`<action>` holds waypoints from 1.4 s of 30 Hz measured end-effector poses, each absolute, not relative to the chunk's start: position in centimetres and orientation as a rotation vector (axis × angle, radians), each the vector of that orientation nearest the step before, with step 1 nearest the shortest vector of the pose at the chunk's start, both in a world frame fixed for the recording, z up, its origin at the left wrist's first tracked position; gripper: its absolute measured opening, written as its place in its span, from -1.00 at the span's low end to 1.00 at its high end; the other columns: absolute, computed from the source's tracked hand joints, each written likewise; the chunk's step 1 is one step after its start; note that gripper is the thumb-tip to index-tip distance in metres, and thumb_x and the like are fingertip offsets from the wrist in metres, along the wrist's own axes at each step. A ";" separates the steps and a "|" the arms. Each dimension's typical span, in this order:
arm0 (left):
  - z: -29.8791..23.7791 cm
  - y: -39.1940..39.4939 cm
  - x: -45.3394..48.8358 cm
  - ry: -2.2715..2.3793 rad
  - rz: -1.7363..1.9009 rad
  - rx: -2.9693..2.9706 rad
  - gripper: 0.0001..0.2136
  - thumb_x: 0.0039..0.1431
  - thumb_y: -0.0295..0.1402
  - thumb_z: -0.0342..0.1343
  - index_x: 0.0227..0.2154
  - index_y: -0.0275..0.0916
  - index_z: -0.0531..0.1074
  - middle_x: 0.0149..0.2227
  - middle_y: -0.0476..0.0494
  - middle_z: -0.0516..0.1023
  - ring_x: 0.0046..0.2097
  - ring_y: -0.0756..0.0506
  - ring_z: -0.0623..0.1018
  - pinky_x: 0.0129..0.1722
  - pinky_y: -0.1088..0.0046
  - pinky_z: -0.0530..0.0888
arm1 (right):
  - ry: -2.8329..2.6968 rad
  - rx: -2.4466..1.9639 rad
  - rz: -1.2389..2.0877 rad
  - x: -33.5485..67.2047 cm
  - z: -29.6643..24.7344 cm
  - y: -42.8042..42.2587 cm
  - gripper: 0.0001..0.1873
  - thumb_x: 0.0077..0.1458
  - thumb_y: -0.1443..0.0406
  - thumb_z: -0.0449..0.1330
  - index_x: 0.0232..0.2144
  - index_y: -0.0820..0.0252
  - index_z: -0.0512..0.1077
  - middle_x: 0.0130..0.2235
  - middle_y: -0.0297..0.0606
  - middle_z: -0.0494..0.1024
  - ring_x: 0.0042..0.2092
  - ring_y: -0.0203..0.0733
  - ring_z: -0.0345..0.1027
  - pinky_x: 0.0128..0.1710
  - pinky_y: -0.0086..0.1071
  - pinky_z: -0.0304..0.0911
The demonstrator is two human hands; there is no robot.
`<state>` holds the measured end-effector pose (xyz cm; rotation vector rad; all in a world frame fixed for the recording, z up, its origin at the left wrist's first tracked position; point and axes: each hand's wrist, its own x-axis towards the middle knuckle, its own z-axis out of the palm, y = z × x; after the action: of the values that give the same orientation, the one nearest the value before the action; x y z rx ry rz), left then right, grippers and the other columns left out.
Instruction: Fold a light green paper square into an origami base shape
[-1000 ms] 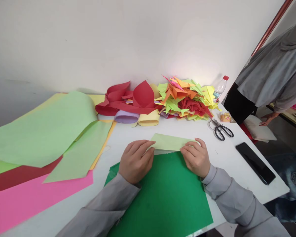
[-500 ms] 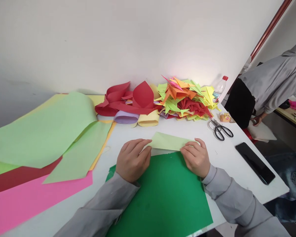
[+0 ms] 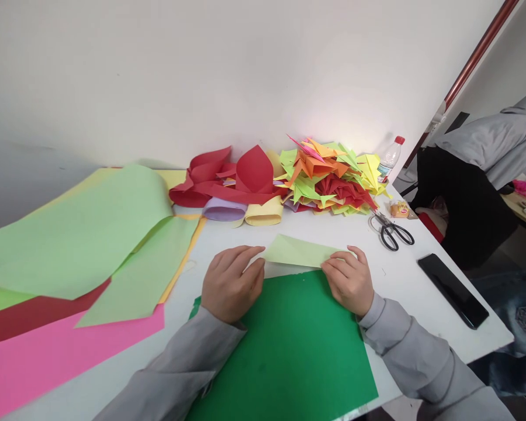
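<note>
A folded pale green paper strip [image 3: 298, 251] lies on the white table [image 3: 421, 304] just beyond a dark green sheet [image 3: 289, 351]. My left hand [image 3: 231, 283] rests at the strip's left end, fingers stretched forward and pressed on its corner. My right hand [image 3: 349, 279] sits at the right end with curled fingers pinching that edge. Both wrists lie over the dark green sheet.
Large light green [image 3: 83, 234], red and pink [image 3: 48, 351] sheets spread at the left. Red paper rolls [image 3: 228, 175] and a heap of folded paper shapes [image 3: 328, 175] line the wall. Scissors [image 3: 392, 231], a phone [image 3: 453, 289] and a bottle [image 3: 390, 156] lie right. Another person [image 3: 482, 175] bends beyond the table.
My left hand slid a little to the left along the strip, and the strip's left corner lifted slightly. The other person moved right and bent lower.
</note>
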<state>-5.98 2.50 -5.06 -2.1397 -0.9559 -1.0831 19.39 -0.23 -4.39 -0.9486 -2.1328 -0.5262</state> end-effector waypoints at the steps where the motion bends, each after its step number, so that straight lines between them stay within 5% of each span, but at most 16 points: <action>1: -5.0 2.5 -6.0 -0.957 -1.085 -2.136 -0.86 0.01 -0.59 0.12 -0.42 -0.20 0.39 -0.26 -0.20 0.60 -0.23 -0.23 0.54 -0.30 0.22 0.44 | -2.130 -0.948 -0.528 19.4 -4.4 -0.2 -0.84 0.09 0.47 0.14 -0.31 0.16 0.44 -0.37 -0.33 0.59 -0.20 -0.23 0.41 0.06 -0.16 0.09; 35: -4.9 2.3 -5.6 -1.108 -1.196 -2.116 -0.86 0.04 -0.60 0.07 -0.47 -0.21 0.33 -0.24 -0.23 0.59 -0.27 -0.20 0.54 -0.32 0.24 0.45 | -2.120 -0.937 -0.479 19.2 -4.2 -0.3 -0.83 0.10 0.46 0.15 -0.28 0.17 0.47 -0.34 -0.30 0.60 -0.21 -0.23 0.41 -0.01 -0.18 0.15; 42: -5.3 2.1 -5.5 -1.212 -1.319 -2.132 -0.86 0.07 -0.59 0.06 -0.47 -0.22 0.31 -0.24 -0.27 0.58 -0.24 -0.19 0.54 -0.27 0.22 0.48 | -2.119 -0.904 -0.458 19.3 -4.4 -0.1 -0.81 0.09 0.46 0.16 -0.25 0.19 0.49 -0.33 -0.24 0.60 -0.20 -0.20 0.39 -0.22 -0.28 0.26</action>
<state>-5.47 2.13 -5.25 -2.1315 -1.2116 -1.3187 19.28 -0.12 -4.36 -0.9037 -2.1193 -0.4584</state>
